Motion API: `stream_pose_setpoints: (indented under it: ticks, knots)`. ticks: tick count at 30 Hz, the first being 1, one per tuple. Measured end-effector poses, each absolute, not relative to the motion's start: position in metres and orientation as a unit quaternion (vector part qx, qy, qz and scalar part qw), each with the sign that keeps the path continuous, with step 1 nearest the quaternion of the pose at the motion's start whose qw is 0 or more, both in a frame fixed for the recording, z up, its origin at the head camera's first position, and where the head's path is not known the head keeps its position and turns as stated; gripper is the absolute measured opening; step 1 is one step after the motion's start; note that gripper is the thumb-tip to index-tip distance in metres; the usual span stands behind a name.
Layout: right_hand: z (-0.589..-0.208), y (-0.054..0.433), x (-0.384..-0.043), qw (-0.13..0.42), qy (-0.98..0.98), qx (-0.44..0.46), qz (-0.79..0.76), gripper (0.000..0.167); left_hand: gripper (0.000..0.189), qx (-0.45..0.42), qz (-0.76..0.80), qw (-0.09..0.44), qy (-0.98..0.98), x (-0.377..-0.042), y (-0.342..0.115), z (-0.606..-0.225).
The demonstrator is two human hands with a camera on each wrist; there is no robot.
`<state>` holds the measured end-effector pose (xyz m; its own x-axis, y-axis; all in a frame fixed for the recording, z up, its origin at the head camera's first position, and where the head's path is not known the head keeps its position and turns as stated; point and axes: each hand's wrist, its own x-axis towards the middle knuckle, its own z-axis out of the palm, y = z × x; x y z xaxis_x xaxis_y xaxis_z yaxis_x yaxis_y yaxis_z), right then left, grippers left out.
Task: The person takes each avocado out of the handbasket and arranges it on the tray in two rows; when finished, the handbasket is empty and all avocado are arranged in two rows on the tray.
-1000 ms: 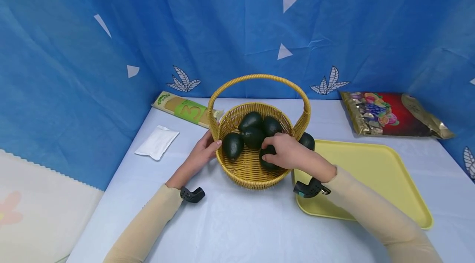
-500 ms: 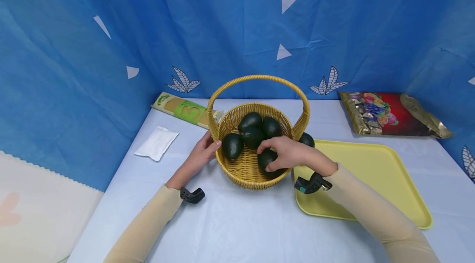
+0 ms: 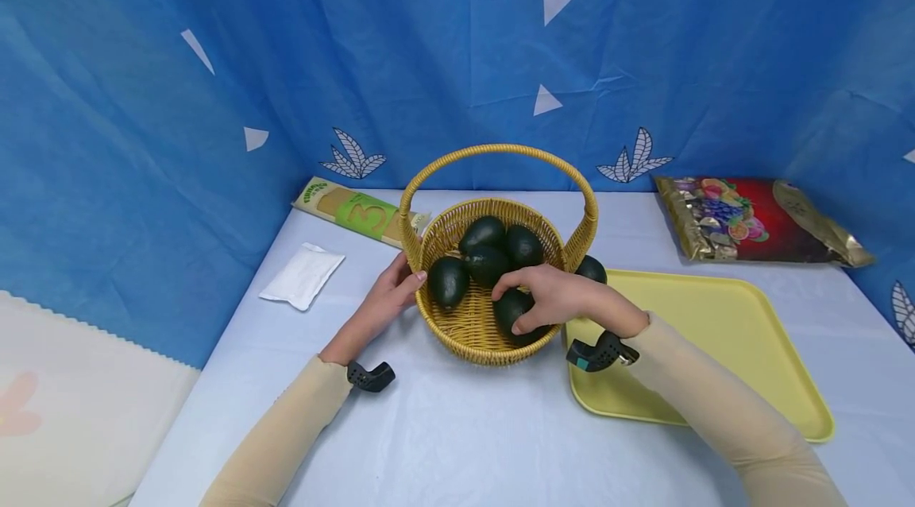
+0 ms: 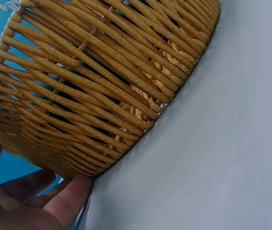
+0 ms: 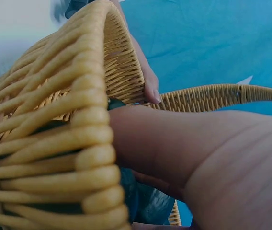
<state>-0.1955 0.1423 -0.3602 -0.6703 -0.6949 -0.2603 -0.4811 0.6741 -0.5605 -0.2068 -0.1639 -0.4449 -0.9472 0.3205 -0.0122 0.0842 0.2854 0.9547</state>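
Observation:
A yellow wicker basket (image 3: 493, 357) with a tall arched handle holds several dark green avocados (image 3: 483, 234). My left hand (image 3: 389, 296) grips its left side, the thumb at the rim. In the left wrist view, fingers (image 4: 71, 201) of that hand touch the woven outer wall (image 4: 93, 91) low down. Reaching over the right rim, my right hand (image 3: 554, 296) holds an avocado (image 3: 511, 314) at the basket's front right, thumb and fingers around it. The right wrist view shows dark avocados (image 5: 153, 203) below this hand, whose fingertips are mostly hidden there.
One more avocado (image 3: 591, 269) lies outside the basket, by the corner of a yellow tray (image 3: 715, 348). Behind the tray is a red and gold bag (image 3: 765, 221). A green and tan packet (image 3: 357, 211) and a small white packet (image 3: 303, 276) lie left.
My right thumb has shifted toward the front, and the hand now spans the avocado more widely. That avocado has moved slightly forward, toward me. The left hand and basket stay put.

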Motion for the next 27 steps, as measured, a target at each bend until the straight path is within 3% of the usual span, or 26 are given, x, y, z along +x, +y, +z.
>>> stream_pose_setpoints:
  ticks: [13, 27]
  knots:
    - [-0.3601, 0.1419, -0.1934, 0.245, 0.878, -0.336, -0.235, 0.057, 0.069, 0.132, 0.593, 0.103, 0.788, -0.2061, -0.1624, -0.4443]
    - [-0.3632, 0.1427, -0.1918, 0.219, 0.875, -0.357, -0.244, 0.054, 0.068, 0.127, 0.59, 0.102, 0.791, -0.206, -0.1638, -0.4452]
